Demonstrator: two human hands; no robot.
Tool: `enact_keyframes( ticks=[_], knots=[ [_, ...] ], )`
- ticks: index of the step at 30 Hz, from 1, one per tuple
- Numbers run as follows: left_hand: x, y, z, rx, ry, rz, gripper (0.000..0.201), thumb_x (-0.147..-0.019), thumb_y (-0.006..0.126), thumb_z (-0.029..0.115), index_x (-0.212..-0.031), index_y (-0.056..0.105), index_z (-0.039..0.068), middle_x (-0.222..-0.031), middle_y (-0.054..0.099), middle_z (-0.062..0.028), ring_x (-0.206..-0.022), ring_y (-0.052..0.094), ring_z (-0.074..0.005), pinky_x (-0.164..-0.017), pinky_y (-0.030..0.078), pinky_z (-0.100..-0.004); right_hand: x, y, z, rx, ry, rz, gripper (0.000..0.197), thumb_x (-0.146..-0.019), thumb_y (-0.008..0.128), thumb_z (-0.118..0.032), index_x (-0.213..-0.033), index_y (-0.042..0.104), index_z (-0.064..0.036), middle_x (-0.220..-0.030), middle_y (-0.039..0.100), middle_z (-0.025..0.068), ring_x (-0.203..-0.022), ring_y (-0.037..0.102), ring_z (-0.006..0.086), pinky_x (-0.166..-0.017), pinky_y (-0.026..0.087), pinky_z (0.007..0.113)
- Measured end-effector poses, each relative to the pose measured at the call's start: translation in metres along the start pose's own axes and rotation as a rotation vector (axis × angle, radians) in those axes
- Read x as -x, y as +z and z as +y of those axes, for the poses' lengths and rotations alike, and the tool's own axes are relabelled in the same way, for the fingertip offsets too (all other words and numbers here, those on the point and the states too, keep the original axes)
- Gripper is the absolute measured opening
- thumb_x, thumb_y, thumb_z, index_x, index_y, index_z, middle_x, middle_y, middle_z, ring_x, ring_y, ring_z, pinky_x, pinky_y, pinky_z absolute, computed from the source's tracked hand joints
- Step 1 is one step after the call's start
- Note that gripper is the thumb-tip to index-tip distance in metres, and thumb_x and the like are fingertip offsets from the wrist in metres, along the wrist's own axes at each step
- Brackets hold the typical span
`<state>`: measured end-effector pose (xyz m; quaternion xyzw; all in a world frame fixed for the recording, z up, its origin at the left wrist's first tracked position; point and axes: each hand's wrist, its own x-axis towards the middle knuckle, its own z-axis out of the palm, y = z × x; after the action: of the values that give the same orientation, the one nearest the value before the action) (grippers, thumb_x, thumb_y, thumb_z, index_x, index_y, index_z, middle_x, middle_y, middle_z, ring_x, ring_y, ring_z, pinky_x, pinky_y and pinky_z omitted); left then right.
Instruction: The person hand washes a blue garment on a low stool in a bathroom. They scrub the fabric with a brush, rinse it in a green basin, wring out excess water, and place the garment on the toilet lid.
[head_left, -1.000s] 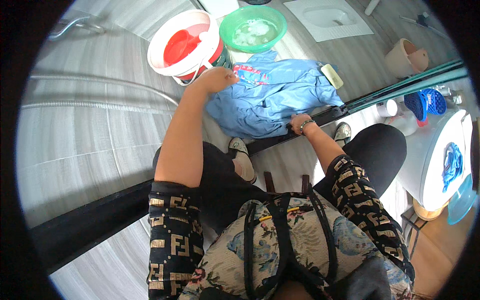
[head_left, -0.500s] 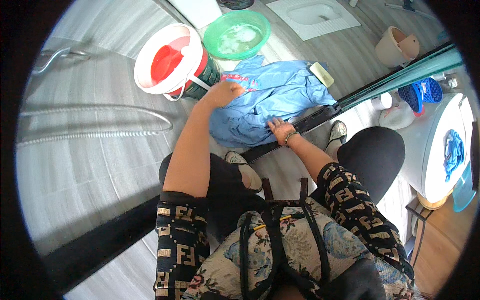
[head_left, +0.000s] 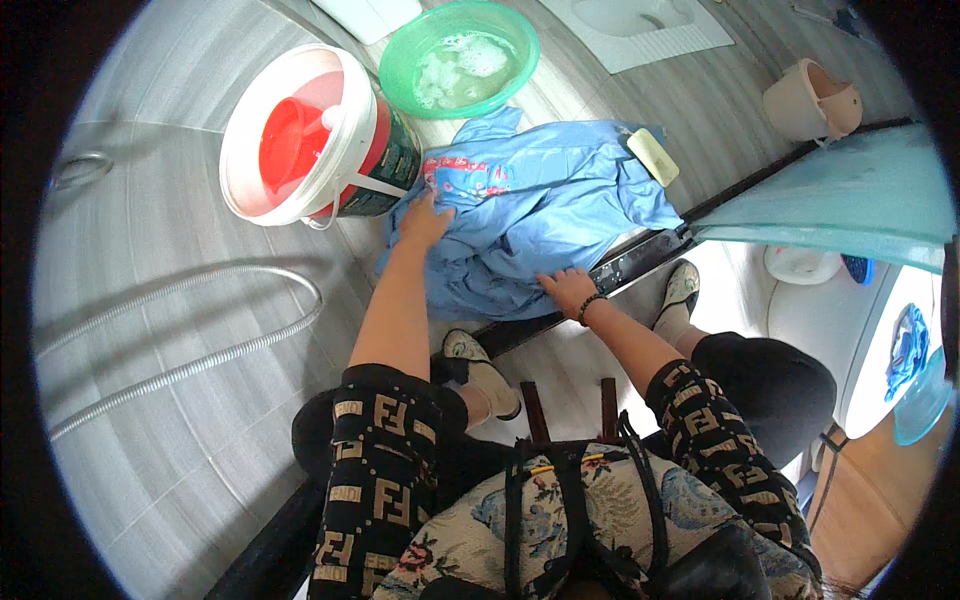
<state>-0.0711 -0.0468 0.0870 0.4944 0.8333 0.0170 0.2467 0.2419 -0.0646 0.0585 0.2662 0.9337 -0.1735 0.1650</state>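
A light blue garment [head_left: 540, 180] with pink printing lies spread and wrinkled on the floor in front of me. At its left side, just below the printing, my left hand [head_left: 427, 222] is closed on the cloth, its fingertips partly hidden. My right hand [head_left: 572, 292] rests on the garment's near edge with fingers apart, beside the black floor track. A pale yellow-green block [head_left: 653, 157], much like a bar of soap, lies on the garment's far right part.
A white bucket [head_left: 350, 100] holding a red scoop [head_left: 292, 140] stands left of the garment. Behind is a green basin [head_left: 390, 70] with sudsy water. A squat toilet [head_left: 640, 50], a beige bin [head_left: 795, 105] and a glass panel [head_left: 850, 190] are at the right; a shower hose [head_left: 200, 355] hangs left.
My left hand has moved down and to the left, off the printed patch to the cloth below it. My right hand stays on the near edge. The whole view has shifted slightly.
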Motion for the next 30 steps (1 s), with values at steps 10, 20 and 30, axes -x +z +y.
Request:
enact_keyframes(
  ticks=[10,20,30],
  knots=[
    [-0.042,0.011,-0.016,0.233,0.013,0.030,0.079,-0.071,0.063,0.039,-0.131,0.027,0.003,-0.123,0.043,-0.0216,-0.112,0.044,-0.0348,-0.092,0.036,-0.0389,0.002,-0.044,0.098,0.151,-0.034,-0.796,0.028,-0.062,0.061,-0.013,-0.089,0.066,-0.0105,-0.091,0.064,0.0090,-0.086,0.061,0.0264,-0.069,0.048,0.041],
    [-0.051,0.064,-0.026,0.239,0.008,-0.257,0.091,-0.071,0.057,0.051,-0.138,0.009,0.013,-0.126,0.042,-0.0191,-0.113,0.043,-0.0346,-0.093,0.035,-0.0370,-0.057,-0.048,0.279,-0.079,0.812,0.421,0.073,-0.058,0.073,-0.037,-0.114,0.042,-0.0033,-0.105,0.054,0.0178,-0.095,0.053,0.0345,-0.081,0.044,0.040],
    [-0.076,0.051,-0.028,0.062,0.037,0.340,0.068,-0.070,0.063,0.042,-0.122,0.039,0.005,-0.107,0.056,-0.0184,-0.100,0.053,-0.0324,-0.084,0.041,-0.0373,-0.081,-0.053,0.259,-0.506,0.757,0.379,0.056,-0.054,0.075,-0.037,-0.090,0.055,0.0002,-0.086,0.058,0.0174,-0.084,0.056,0.0279,-0.075,0.043,0.034]
  ],
)
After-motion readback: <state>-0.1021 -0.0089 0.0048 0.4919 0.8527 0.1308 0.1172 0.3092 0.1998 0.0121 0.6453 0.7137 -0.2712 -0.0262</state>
